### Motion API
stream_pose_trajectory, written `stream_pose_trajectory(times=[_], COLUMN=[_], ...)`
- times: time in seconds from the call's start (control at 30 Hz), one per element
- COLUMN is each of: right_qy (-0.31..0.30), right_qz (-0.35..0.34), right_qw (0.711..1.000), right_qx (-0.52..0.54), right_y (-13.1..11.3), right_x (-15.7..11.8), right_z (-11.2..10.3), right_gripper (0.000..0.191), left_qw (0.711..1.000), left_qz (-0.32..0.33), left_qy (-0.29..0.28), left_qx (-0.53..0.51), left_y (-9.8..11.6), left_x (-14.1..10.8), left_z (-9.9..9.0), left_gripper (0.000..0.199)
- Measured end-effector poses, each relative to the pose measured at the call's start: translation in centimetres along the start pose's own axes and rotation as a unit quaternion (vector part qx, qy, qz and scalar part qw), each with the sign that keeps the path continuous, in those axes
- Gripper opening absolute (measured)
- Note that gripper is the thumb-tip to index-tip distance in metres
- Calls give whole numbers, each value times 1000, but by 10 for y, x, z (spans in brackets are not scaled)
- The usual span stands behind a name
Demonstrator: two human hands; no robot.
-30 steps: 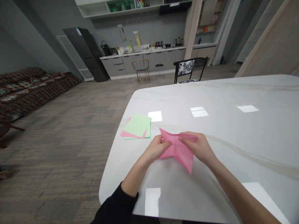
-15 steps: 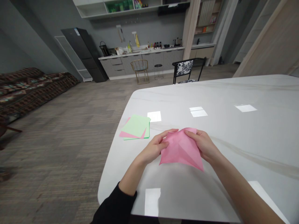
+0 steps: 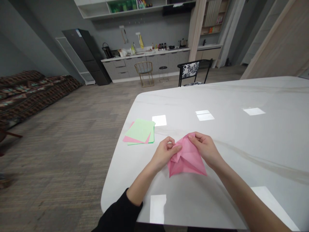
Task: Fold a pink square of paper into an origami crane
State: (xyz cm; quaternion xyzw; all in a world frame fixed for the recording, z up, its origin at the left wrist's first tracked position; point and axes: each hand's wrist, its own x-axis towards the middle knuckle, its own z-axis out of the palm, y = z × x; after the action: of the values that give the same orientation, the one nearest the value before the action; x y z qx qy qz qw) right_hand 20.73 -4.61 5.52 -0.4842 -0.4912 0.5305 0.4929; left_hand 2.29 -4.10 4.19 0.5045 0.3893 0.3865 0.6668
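A creased pink sheet of paper (image 3: 189, 159) is held between both hands above the white table. My left hand (image 3: 165, 152) pinches its left side, thumb on top and fingers curled. At the upper right edge, my right hand (image 3: 204, 146) grips the paper between thumb and fingers. Folds run across the sheet, and its lower corners point down toward the table. To the left of my left hand lies a stack of green paper (image 3: 140, 130) with a pink sheet partly showing among the green ones.
The white marble-patterned table (image 3: 231, 119) has its left edge just beyond the paper stack. A black chair (image 3: 190, 71) stands at the far side. Further back are a gold chair (image 3: 145, 72), a stool (image 3: 163, 68) and a dark fridge (image 3: 87, 54).
The left side of the pink paper is now more bent and folded in under my left thumb. My left fingers have curled, and my right hand has shifted slightly left.
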Motion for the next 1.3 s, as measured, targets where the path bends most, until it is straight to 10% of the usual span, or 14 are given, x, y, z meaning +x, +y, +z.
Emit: stream_pose_trajectory(times=[0.23,0.5,1.3], right_qy=[20,-76,-36], right_qz=[19,76,97], right_qw=[1000,993,993], right_qx=[-5,-42,-64], right_y=[-2,-6,-3], right_x=[-1,-5,-6], right_z=[-2,-5,5], right_gripper=[34,27,41], left_qw=[993,996,996], left_qz=[-68,-79,-80], left_qy=[-97,-36,-41], left_qx=[-21,-30,-7], left_y=[1,-5,1], left_x=[-5,0,-3], left_z=[3,-4,2], left_gripper=[33,34,27])
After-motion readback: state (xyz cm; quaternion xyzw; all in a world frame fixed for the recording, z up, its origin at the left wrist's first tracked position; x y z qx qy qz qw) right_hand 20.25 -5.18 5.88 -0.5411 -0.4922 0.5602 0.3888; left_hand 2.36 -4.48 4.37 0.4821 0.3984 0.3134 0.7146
